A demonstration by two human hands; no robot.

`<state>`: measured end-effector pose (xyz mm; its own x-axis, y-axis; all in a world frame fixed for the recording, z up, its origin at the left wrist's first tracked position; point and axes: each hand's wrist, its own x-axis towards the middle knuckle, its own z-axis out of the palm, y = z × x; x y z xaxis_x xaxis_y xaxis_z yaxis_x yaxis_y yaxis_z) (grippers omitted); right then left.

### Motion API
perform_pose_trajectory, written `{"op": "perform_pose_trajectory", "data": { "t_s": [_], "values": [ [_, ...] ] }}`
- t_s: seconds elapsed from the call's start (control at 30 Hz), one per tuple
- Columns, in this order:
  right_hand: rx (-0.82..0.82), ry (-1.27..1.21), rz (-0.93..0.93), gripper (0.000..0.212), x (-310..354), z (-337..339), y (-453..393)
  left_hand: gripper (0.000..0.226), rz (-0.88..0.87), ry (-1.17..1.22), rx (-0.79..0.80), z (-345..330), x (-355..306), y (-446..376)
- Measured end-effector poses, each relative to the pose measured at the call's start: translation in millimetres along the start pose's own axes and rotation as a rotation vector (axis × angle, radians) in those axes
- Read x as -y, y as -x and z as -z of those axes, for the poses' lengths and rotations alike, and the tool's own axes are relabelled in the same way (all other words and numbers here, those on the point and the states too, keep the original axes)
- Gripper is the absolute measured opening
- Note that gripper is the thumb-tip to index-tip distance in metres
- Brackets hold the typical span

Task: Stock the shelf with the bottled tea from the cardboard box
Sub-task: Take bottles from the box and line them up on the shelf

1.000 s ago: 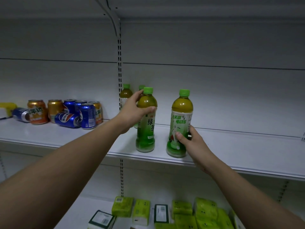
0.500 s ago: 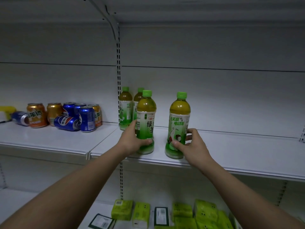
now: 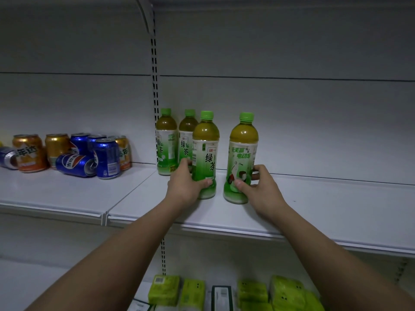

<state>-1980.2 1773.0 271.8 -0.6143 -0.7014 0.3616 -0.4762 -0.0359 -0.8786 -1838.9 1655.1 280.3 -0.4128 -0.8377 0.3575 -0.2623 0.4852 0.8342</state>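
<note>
Head view: your left hand (image 3: 186, 184) and right hand (image 3: 258, 187) each clasp a bottle's base — front-left bottle (image 3: 205, 153), front-right bottle (image 3: 242, 157) — upright mid-shelf (image 3: 314, 212); two back bottles (image 3: 175, 142) already stocked, box unseen.

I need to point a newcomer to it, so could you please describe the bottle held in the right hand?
On the middle white shelf, just right of the slotted upright, stand four green-capped tea bottles. The right hand grips the rightmost bottle near its base. It stands apart from the other three, and its label shows white slanted lettering and a scooter.
</note>
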Motion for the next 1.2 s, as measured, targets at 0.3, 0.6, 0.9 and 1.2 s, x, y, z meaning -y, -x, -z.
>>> {"op": "perform_pose_trajectory", "data": {
  "t_s": [0.3, 0.6, 0.9, 1.2],
  "values": [
    [-0.035, 0.030, 0.013, 0.038, -18.3, -23.8, -54.1, 0.051, -0.014, -0.037, -0.072, -28.2, 10.0, -46.6],
    [-0.120, 0.041, 0.021, 0.042, -32.9, -46.9, -91.0, 0.051, -0.093, -0.091, -0.197, -55.1, 27.4, -71.9],
    [-0.129, 0.174, 0.046, 0.052, -35.9, -42.5, -85.1, 0.065, -0.104, -0.128, -0.219, -51.2, 27.4, -67.0],
    [-0.185, 0.191, -0.019, 0.045, -36.7, -44.6, -87.3, 0.053, -0.082, -0.073, -0.251, -49.8, 27.4, -67.5]
  ]
}}
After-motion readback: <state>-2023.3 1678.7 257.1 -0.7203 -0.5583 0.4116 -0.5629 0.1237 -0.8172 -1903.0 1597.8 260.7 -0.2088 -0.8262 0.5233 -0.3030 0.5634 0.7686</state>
